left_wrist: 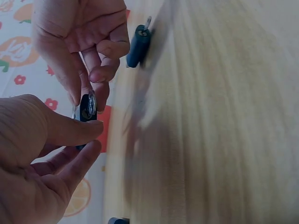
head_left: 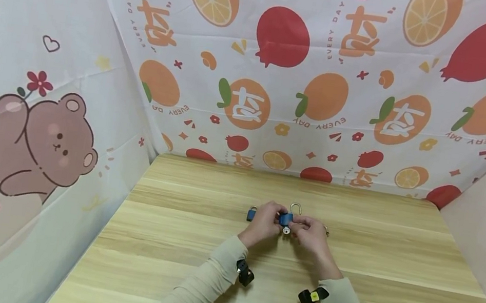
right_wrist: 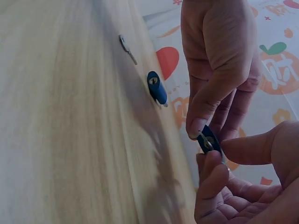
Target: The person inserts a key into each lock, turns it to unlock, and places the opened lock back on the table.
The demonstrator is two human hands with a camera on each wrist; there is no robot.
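Note:
Both hands meet at a blue padlock [head_left: 285,219] whose silver shackle [head_left: 295,208] stands open at the top. A silver key [head_left: 286,230] sits at its lower end, also visible in the right wrist view as a key [right_wrist: 208,143]. My left hand [head_left: 264,220] pinches the padlock between thumb and finger from the left. From the right, my right hand [head_left: 311,234] pinches the same padlock with thumb and fingers. Another blue padlock [head_left: 251,214] stands left of my left hand. Beyond the right hand is a further blue padlock [left_wrist: 138,46], mostly hidden in the head view.
A loose silver key [right_wrist: 125,48] lies on the wooden table [head_left: 174,245] near the left padlock. A fruit-printed cloth [head_left: 280,84] hangs behind the table, and a bear-printed cloth [head_left: 58,141] on the left.

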